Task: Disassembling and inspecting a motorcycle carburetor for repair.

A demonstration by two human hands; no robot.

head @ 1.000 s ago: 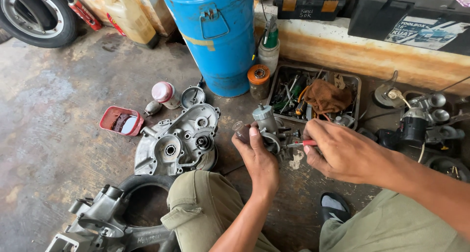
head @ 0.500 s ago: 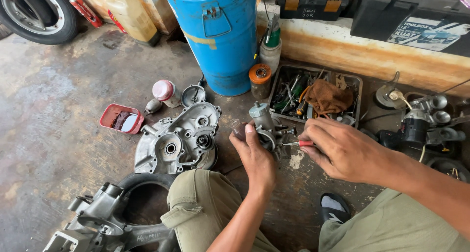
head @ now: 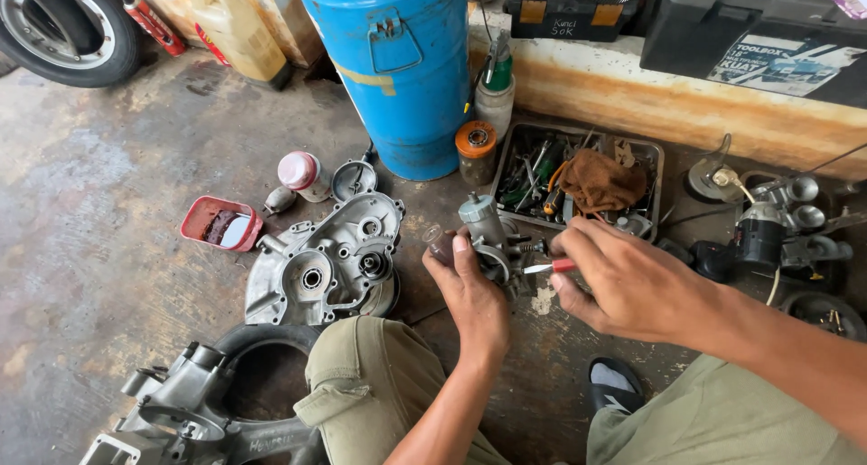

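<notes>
— See that? The left hand (head: 477, 289) has kept its grip on the carburettor (head: 492, 239), held low over the concrete floor (head: 108, 230), near the engine casing (head: 330, 262).

— And the right hand (head: 632, 284)?

— Closed round a red-handled screwdriver (head: 546, 267) — its tip has crept closer to the carburettor's body, so the fiddling goes on.

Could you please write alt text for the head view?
A person's left hand steadies a small metal carburettor on a workshop floor while the right hand applies a red-handled screwdriver; an engine casing, blue drum and tool tray surround them.
</notes>
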